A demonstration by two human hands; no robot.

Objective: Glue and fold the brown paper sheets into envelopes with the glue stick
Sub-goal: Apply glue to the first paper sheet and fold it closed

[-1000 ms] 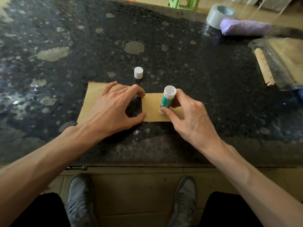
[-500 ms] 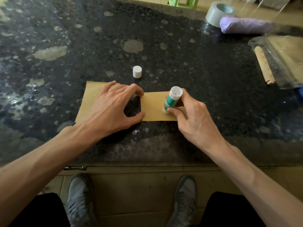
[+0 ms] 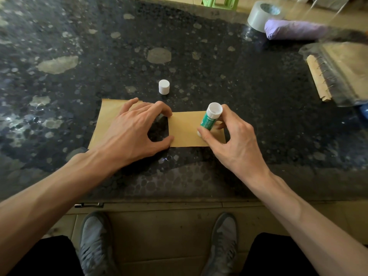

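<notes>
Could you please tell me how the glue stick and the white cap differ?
The glue stick is green and white; the cap is plain white. The glue stick leans, its lower end on the brown paper; the cap stands upright on the table. The right hand grips the glue stick; nothing touches the cap. Both are cylindrical.

Dim, soft daylight from the far side, glare patches on the dark stone tabletop (image 3: 219,62), blurred, wide-angle-bent edges.

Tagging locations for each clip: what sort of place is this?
Probably an informal home or workshop craft table: a dark speckled stone tabletop, with a tape roll and a spiral-bound pad at its far right.
</notes>
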